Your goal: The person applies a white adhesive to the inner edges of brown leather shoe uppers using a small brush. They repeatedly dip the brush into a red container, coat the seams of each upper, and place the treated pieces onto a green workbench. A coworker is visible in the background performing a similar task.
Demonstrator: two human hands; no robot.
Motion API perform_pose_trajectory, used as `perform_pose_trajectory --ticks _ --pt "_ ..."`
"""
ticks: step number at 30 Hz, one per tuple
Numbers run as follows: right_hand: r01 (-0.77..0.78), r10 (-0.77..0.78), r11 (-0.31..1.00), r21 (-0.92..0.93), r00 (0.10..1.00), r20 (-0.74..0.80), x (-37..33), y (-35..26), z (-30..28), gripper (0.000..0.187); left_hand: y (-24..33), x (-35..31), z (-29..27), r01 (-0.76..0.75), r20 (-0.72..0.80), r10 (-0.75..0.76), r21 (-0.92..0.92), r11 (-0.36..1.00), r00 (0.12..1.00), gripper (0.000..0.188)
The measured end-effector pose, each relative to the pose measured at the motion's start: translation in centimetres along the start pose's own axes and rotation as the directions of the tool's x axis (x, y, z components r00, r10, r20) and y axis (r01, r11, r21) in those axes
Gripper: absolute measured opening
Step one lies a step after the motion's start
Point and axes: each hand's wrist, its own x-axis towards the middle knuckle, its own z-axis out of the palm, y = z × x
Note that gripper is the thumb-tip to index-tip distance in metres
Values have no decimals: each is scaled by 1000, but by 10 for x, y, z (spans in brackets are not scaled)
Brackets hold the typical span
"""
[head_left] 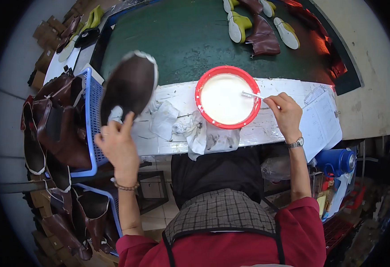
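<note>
In my left hand (118,144) is a dark brown leather boot upper (131,84), pinched at its near end. A pale edge runs round its far rim, and it is held up over the left part of the table, slightly blurred. My right hand (286,113) grips a thin white-handled brush (253,95), with its head over the white liquid. That liquid (224,100) fills a round bowl with a red rim (199,98) in front of me. Crumpled white cloths (163,120) lie between the boot upper and the bowl.
Blue baskets (89,120) at my left hold several brown uppers (61,133). Across the green work surface (181,40), yellow-green shoe forms with white soles (239,27) and brown leather pieces (263,38) lie at the back. Papers (322,120) and a blue jug (335,161) are at my right.
</note>
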Motion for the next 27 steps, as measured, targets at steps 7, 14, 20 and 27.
perform_pose_trajectory --ticks 7,14,20,27 --pt "163 -157 985 -52 981 113 1 -15 -10 17 38 -32 -32 -84 281 342 -651 755 897 53" --pt "-73 48 988 134 983 178 -9 -15 -10 19 -1 44 50 -10 83 124 -792 610 989 109" --pt "-165 142 929 331 985 94 -18 -2 2 14 15 60 68 287 389 155 -849 444 908 96" --pt "-113 99 890 442 994 54 -17 11 9 13 -2 76 14 449 468 227 -884 131 854 31"
